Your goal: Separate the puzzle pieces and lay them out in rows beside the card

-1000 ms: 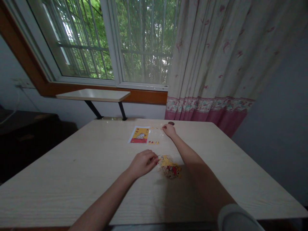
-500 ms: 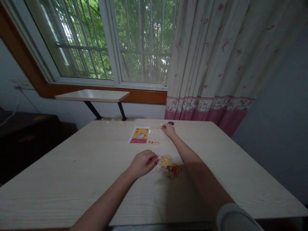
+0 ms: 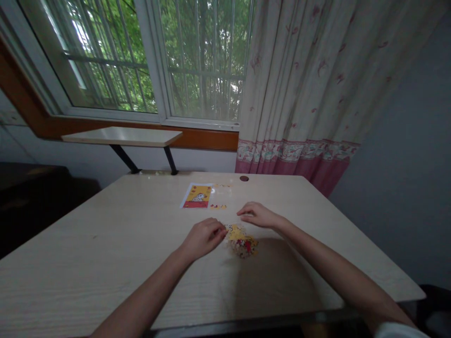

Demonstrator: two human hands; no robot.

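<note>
A small heap of jigsaw puzzle pieces (image 3: 242, 241), yellow, red and pale, lies on the table. My left hand (image 3: 204, 238) rests at the heap's left edge, its fingers curled and pressed together; whatever they hold is too small to make out. Just above and to the right of the heap hovers my right hand (image 3: 260, 215), fingers stretched out to the left with a gap at the thumb, nothing visible in them. Farther back lies a picture sheet (image 3: 197, 195) with a white animal on yellow and red. To its right are a row of loose pieces (image 3: 218, 206) and a fainter row (image 3: 222, 186) behind.
The pale wooden table (image 3: 141, 244) has a round brown cable hole (image 3: 244, 178) near its back edge. A raised white shelf (image 3: 123, 136) on dark legs stands at the back left. Behind are a barred window (image 3: 204, 61) and a patterned curtain (image 3: 299, 84).
My right hand has left the back row of pieces and come nearer, toward the heap, its fingers loosened. My left hand keeps its place by the heap. The view has turned slightly right.
</note>
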